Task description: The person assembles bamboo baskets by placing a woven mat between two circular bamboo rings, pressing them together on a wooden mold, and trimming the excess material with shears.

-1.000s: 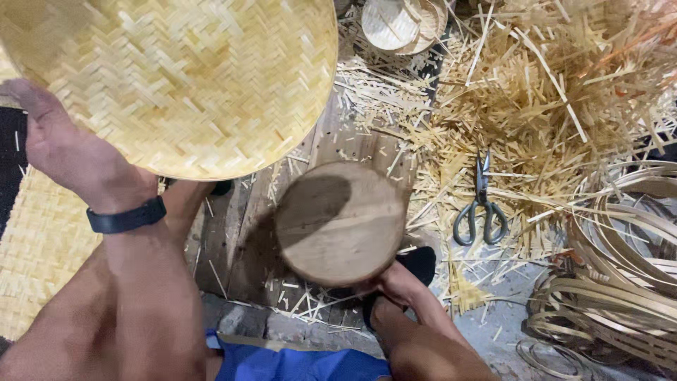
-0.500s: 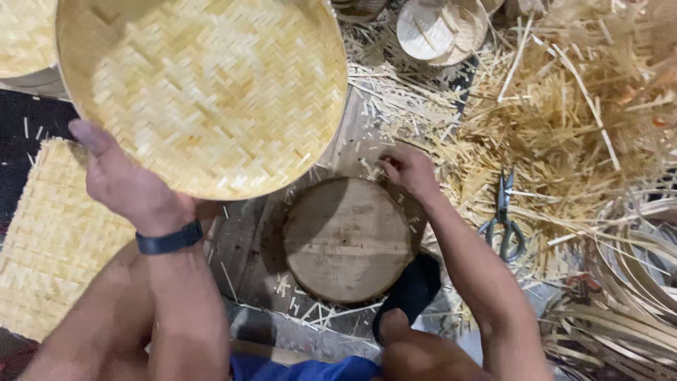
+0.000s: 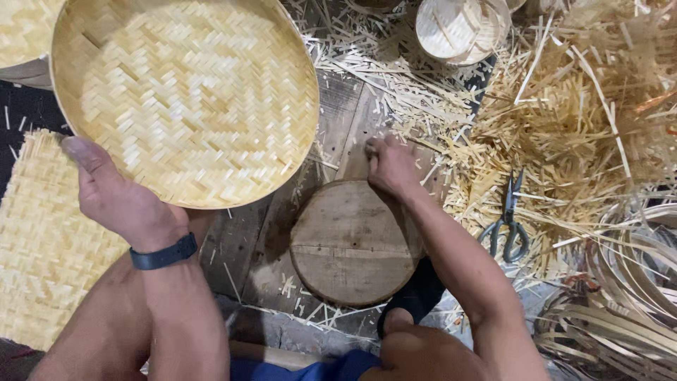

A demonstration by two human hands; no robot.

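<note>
The left hand [image 3: 120,201] has its grip closed on the lower left rim of a round woven bamboo tray [image 3: 187,92], thumb lying up along the rim's outer edge and the fingers hidden behind it; the tray is held up and tilted toward the camera, so its shallow inside shows. A dark band [image 3: 163,252] sits on that wrist. The tray is pale yellow, woven in a tight herringbone pattern, with a thin bent hoop as its wall, and it fills the upper left of the view. The right hand [image 3: 390,164] rests palm down, fingers loosely curled and grasping nothing, on the far edge of a round wooden block [image 3: 352,243], with the fingertips reaching onto the planks just beyond. The block is a flat, worn disc with a crack line across its face, lying on the dark wooden floor [image 3: 247,240] between the person's knees. A flat woven mat [image 3: 39,247] lies at the left. To the right, scissors [image 3: 508,219] lie among a heap of bamboo splints [image 3: 564,120], with coiled bamboo strips [image 3: 627,282] near the lower right and a small round basket [image 3: 458,28] at the top.
</note>
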